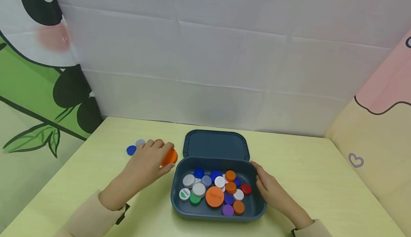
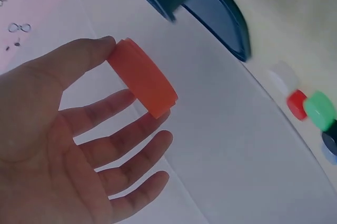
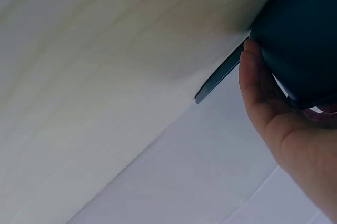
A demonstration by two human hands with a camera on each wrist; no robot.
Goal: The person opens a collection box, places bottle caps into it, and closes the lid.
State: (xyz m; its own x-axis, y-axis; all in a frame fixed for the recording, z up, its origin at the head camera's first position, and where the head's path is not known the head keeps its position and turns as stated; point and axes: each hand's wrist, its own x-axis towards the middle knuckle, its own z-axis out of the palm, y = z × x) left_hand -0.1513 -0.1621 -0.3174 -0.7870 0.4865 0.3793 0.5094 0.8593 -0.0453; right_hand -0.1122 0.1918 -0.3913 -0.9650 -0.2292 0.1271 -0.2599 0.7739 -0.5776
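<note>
A large orange cap [image 1: 170,157] is pinched between the thumb and fingers of the left hand [image 1: 146,165], just left of the dark blue box [image 1: 218,217]. In the left wrist view the orange cap [image 2: 142,79] is tilted, held by the left hand [image 2: 79,124] at the thumb tip and the first fingers. Inside the box lie several caps, among them a big orange one [image 1: 214,196], a purple one [image 1: 228,210] and a green one [image 1: 194,199]. The right hand [image 1: 273,190] grips the box's right wall; the right wrist view shows that hand [image 3: 284,118] against the box's outside [image 3: 305,39].
Behind the box its lid [image 1: 216,144] lies flat on the pale yellow table [image 1: 305,173]. Partly behind the left hand are a blue cap [image 1: 131,150], a light blue cap [image 1: 140,143] and a red cap [image 1: 158,140]. A white cloth wall [image 1: 224,69] stands at the back.
</note>
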